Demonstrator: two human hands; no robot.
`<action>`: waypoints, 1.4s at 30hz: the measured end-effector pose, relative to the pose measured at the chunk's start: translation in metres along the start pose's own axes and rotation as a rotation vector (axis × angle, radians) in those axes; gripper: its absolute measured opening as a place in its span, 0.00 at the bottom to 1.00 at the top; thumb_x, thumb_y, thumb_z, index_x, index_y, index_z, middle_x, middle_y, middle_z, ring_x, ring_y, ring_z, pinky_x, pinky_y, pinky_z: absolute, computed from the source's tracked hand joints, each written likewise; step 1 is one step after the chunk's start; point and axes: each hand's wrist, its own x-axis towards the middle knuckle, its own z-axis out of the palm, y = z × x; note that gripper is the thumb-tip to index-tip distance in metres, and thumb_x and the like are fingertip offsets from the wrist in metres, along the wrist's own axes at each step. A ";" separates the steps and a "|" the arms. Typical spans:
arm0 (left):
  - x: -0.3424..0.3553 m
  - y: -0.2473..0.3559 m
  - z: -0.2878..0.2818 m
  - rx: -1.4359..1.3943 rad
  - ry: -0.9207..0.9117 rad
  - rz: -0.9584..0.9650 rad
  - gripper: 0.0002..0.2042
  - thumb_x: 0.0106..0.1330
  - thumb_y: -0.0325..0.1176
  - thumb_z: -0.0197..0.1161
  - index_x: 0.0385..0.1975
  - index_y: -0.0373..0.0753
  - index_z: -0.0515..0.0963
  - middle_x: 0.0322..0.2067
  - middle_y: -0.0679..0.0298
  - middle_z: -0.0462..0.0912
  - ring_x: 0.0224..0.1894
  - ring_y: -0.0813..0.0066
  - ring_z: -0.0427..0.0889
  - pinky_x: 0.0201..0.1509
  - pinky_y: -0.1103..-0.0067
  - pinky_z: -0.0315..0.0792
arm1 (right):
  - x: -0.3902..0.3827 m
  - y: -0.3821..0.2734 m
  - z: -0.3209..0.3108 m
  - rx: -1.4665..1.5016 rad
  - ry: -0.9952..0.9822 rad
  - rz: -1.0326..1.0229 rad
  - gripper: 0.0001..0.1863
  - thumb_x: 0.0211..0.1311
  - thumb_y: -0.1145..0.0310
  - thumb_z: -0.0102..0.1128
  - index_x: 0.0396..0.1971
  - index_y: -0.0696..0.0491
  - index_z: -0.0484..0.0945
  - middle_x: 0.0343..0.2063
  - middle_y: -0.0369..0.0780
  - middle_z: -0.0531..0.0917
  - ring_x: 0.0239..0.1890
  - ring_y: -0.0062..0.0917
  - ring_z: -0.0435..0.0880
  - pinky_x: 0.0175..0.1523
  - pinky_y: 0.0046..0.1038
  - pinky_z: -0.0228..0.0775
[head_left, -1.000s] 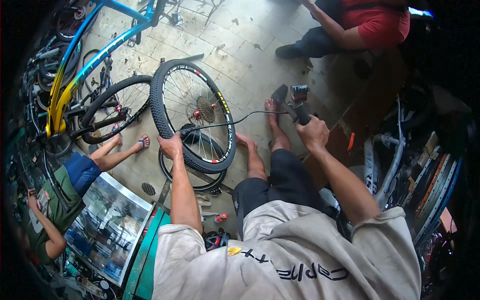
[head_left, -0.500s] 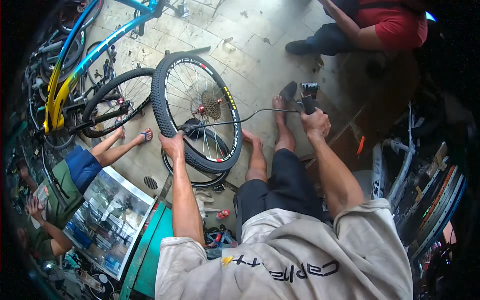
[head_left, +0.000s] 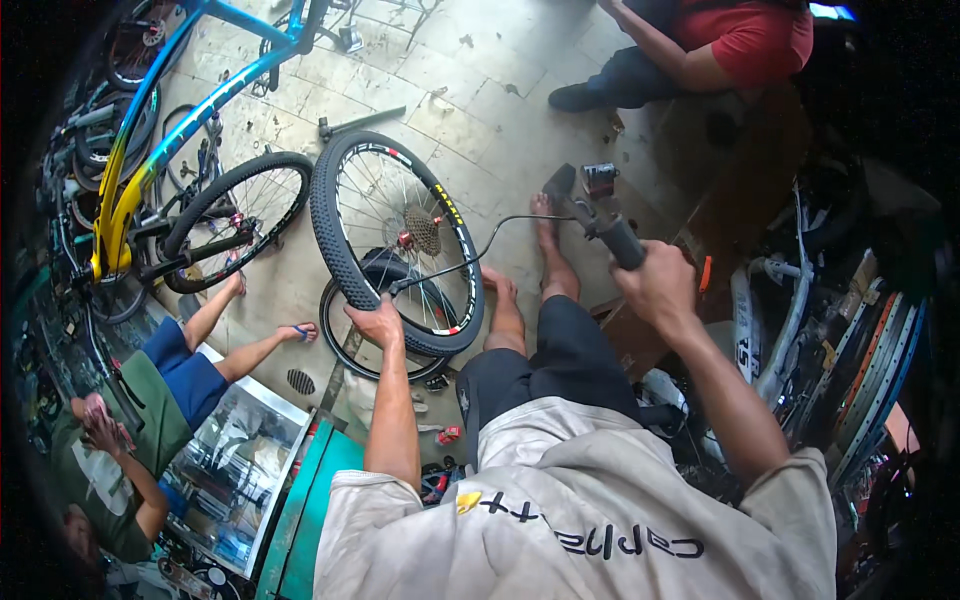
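We've got the loose bicycle wheel [head_left: 395, 240] standing upright on the tiled floor [head_left: 500, 110], tyre down, its gear cluster turned toward us. Our left hand [head_left: 377, 322] is clamped on the lower rim of the tyre, fingers wrapped over the tread, and that grip looks like what keeps the wheel from rolling or tipping. Our right hand [head_left: 655, 285] is closed tight round the dark handle of an air pump tool [head_left: 600, 215], held up and out to the right. From it a thin hose [head_left: 470, 258] arcs down to the wheel near the rim, so the slack stays off the spokes. Our bare feet [head_left: 545, 215] are stretched out just behind the wheel.

Behind the wheel, a blue and yellow bicycle [head_left: 180, 130] stands with its own wheel on. Lower left, a seated person in blue shorts [head_left: 185, 365] beside a glass case [head_left: 225, 470]. Top right, someone in a red shirt [head_left: 750, 40] sits well apart.
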 end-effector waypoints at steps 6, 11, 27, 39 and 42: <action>-0.024 0.000 0.007 0.047 0.041 -0.078 0.34 0.49 0.36 0.75 0.55 0.27 0.70 0.42 0.41 0.83 0.44 0.37 0.83 0.53 0.55 0.73 | 0.057 0.028 0.087 -0.022 0.186 0.235 0.21 0.52 0.49 0.67 0.39 0.50 0.87 0.32 0.52 0.87 0.41 0.49 0.87 0.49 0.47 0.78; -0.027 0.011 0.006 0.103 0.065 -0.094 0.34 0.47 0.37 0.75 0.54 0.29 0.71 0.42 0.41 0.83 0.45 0.38 0.82 0.52 0.56 0.73 | 0.076 0.028 0.120 -0.015 0.195 0.348 0.22 0.53 0.46 0.65 0.41 0.45 0.87 0.33 0.51 0.88 0.42 0.49 0.87 0.50 0.47 0.78; 0.041 -0.041 0.000 -0.931 -0.411 -0.161 0.25 0.75 0.56 0.44 0.50 0.41 0.77 0.43 0.63 0.80 0.42 0.63 0.82 0.45 0.67 0.79 | 0.097 0.065 0.136 -0.095 -0.028 -0.219 0.19 0.48 0.57 0.69 0.38 0.52 0.83 0.31 0.46 0.87 0.36 0.44 0.88 0.42 0.45 0.79; 0.073 0.015 -0.002 -0.071 -0.854 -0.116 0.30 0.71 0.24 0.41 0.74 0.26 0.51 0.77 0.51 0.50 0.80 0.60 0.47 0.82 0.69 0.41 | -0.036 0.040 -0.037 -0.038 -0.293 -0.416 0.20 0.45 0.56 0.75 0.34 0.52 0.79 0.27 0.42 0.85 0.30 0.39 0.87 0.38 0.42 0.76; 0.079 0.011 0.007 -0.194 -0.792 -0.106 0.27 0.69 0.28 0.44 0.68 0.27 0.54 0.69 0.50 0.55 0.72 0.58 0.52 0.74 0.66 0.47 | -0.011 0.043 -0.018 -0.010 -0.146 -0.418 0.21 0.45 0.55 0.74 0.34 0.53 0.79 0.25 0.43 0.85 0.29 0.40 0.87 0.36 0.42 0.78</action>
